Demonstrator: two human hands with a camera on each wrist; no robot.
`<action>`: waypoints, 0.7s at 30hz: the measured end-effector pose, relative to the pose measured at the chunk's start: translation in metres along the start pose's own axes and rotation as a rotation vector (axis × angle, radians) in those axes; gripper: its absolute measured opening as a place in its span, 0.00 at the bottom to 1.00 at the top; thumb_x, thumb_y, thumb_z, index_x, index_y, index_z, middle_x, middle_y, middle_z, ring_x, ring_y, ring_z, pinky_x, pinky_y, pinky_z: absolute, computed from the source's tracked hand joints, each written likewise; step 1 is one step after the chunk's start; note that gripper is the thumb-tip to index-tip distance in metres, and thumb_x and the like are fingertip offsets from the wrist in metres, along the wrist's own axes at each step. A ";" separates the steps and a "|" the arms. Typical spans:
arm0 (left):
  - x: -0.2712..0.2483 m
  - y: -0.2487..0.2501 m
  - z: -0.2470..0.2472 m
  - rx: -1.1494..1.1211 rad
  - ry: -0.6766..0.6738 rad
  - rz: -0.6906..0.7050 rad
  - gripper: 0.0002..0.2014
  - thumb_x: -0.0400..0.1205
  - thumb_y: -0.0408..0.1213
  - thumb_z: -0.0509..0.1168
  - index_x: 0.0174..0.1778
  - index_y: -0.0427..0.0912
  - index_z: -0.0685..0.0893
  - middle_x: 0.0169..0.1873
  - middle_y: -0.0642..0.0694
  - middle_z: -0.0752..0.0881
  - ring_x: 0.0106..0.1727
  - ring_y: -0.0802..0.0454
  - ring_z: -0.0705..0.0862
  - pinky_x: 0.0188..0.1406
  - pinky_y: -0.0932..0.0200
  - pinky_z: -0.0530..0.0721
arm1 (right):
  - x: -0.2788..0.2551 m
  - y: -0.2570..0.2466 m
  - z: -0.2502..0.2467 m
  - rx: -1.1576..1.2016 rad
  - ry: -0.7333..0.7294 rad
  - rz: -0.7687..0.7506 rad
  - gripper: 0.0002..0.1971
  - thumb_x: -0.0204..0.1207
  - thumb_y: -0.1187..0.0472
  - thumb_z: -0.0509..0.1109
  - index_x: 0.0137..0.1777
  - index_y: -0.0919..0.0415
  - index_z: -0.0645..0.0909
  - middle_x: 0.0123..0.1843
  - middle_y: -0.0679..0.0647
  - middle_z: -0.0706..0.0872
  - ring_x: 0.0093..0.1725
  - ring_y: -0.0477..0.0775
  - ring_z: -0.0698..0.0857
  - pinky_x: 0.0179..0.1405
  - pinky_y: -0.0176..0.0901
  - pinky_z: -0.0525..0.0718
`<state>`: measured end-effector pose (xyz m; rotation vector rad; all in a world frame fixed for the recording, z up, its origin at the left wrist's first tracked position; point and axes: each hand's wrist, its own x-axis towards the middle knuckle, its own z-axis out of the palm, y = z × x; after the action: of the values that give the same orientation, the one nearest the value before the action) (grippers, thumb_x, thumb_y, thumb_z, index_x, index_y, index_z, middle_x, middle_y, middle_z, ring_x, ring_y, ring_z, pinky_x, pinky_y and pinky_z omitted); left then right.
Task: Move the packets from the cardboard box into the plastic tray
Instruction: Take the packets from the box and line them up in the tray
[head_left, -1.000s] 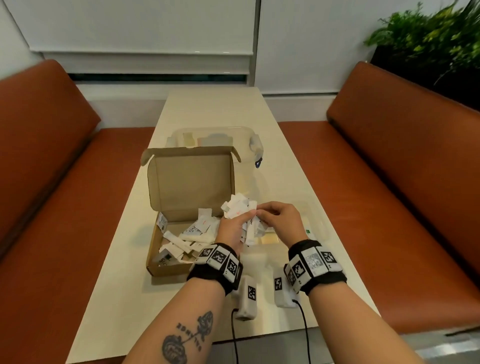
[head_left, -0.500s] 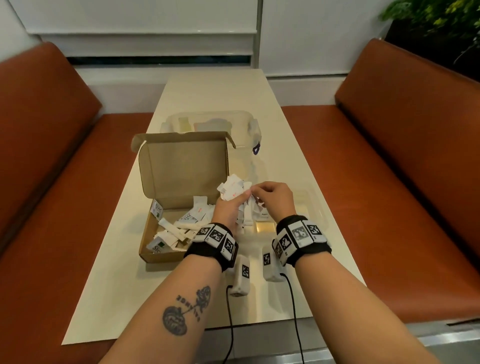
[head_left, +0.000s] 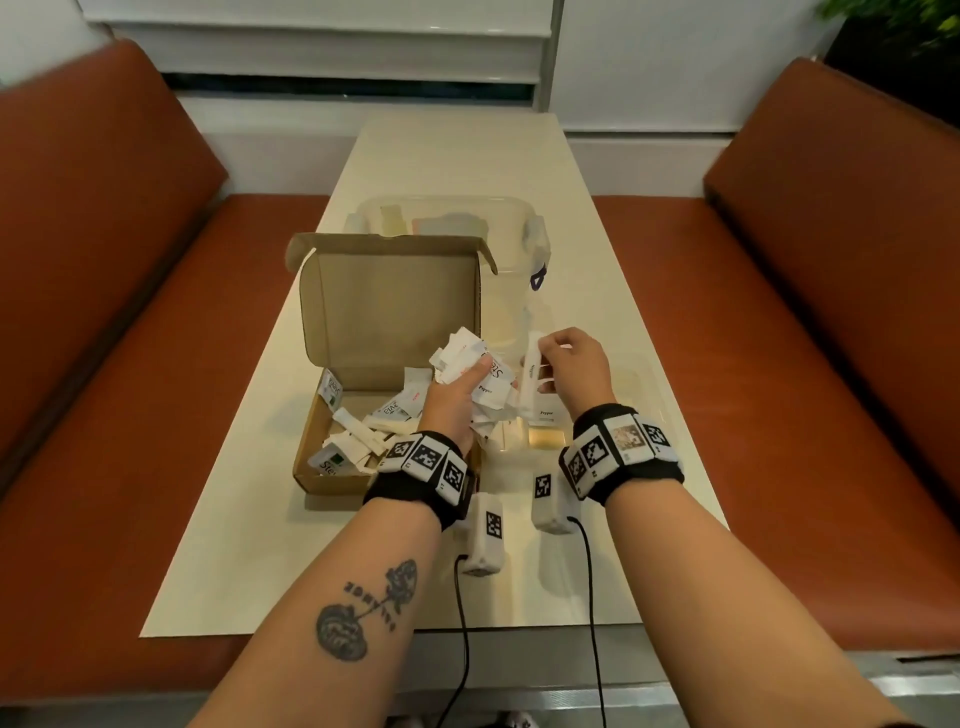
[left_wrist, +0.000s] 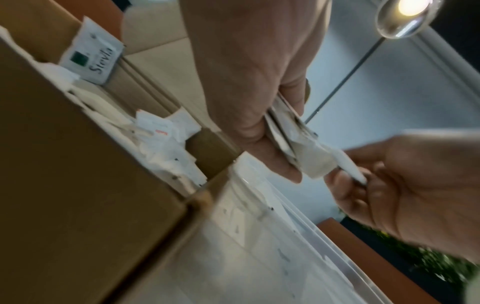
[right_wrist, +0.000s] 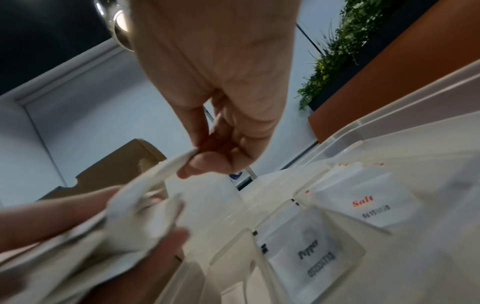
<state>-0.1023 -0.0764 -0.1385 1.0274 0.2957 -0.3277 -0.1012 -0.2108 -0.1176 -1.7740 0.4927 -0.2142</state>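
The open cardboard box (head_left: 332, 467) sits left of centre and holds several white packets (head_left: 363, 431), one marked Stevia (left_wrist: 91, 59). My left hand (head_left: 462, 384) grips a bunch of packets (head_left: 467, 358) just above the box's right edge. My right hand (head_left: 550, 353) pinches one long white stick packet (head_left: 532, 379) at the edge of that bunch, thumb and finger at its top end (right_wrist: 182, 162). Both hands hover over the clear plastic tray (head_left: 644, 410). Its compartments hold a Pepper packet (right_wrist: 309, 259) and a Salt packet (right_wrist: 369, 205).
A clear lidded container (head_left: 452, 223) stands behind the box's raised lid (head_left: 389, 312). Two small white devices (head_left: 485, 535) with cables lie near the table's front edge. Orange benches (head_left: 104, 312) flank the table on both sides.
The right hand has drawn a stick packet a little to the right, away from the bunch in the left hand. The head view has tilted downward; the box has not moved.
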 end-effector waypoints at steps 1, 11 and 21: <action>0.000 0.002 -0.003 -0.020 0.009 -0.014 0.19 0.82 0.30 0.65 0.70 0.32 0.76 0.64 0.28 0.81 0.62 0.34 0.82 0.67 0.34 0.77 | 0.001 0.001 -0.001 -0.003 0.008 0.026 0.05 0.81 0.62 0.60 0.48 0.62 0.77 0.47 0.62 0.87 0.37 0.58 0.86 0.25 0.42 0.84; 0.006 0.011 -0.025 -0.086 0.098 0.006 0.21 0.82 0.31 0.65 0.72 0.34 0.76 0.65 0.29 0.81 0.65 0.32 0.81 0.65 0.32 0.78 | -0.004 0.011 0.037 -0.571 -0.168 -0.103 0.07 0.82 0.68 0.54 0.57 0.63 0.70 0.48 0.67 0.84 0.43 0.68 0.86 0.45 0.64 0.86; 0.017 0.010 -0.040 -0.091 0.108 0.028 0.20 0.81 0.33 0.68 0.69 0.35 0.78 0.62 0.32 0.84 0.64 0.34 0.83 0.66 0.30 0.77 | -0.008 0.023 0.053 -0.792 -0.298 -0.101 0.10 0.76 0.74 0.60 0.54 0.66 0.78 0.50 0.65 0.85 0.50 0.65 0.85 0.51 0.51 0.84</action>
<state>-0.0865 -0.0386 -0.1564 0.9605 0.3898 -0.2314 -0.0926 -0.1648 -0.1525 -2.5519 0.2807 0.2112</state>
